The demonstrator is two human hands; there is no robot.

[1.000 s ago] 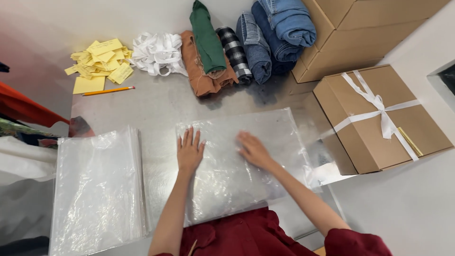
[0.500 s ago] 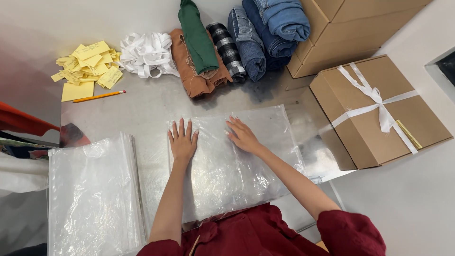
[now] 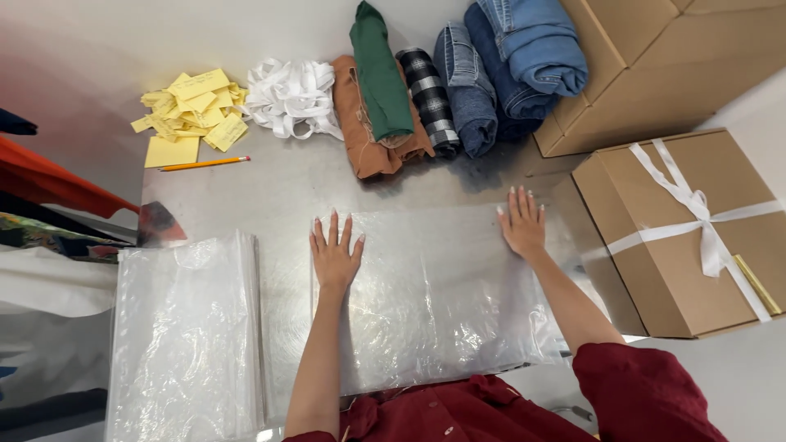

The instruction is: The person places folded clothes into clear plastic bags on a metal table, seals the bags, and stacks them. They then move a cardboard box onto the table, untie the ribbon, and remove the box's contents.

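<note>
Pressing down on the steel worktop (image 3: 270, 184), I am flattening one clear plastic bag (image 3: 434, 295) right in front of me, my left hand (image 3: 334, 255) spread wide and flat near its left edge and my right hand (image 3: 521, 223) splayed open at its far right corner, neither gripping anything. As I am judging it, the bag is lying spread but empty, while the rolled clothes (image 3: 458, 82) at the back are waiting unpacked and the stack of bags (image 3: 184, 336) is sitting just beside my left arm. I am failing to see the bag's near edge under my red sleeves, and the cardboard boxes (image 3: 679, 229) are running out of view.
</note>
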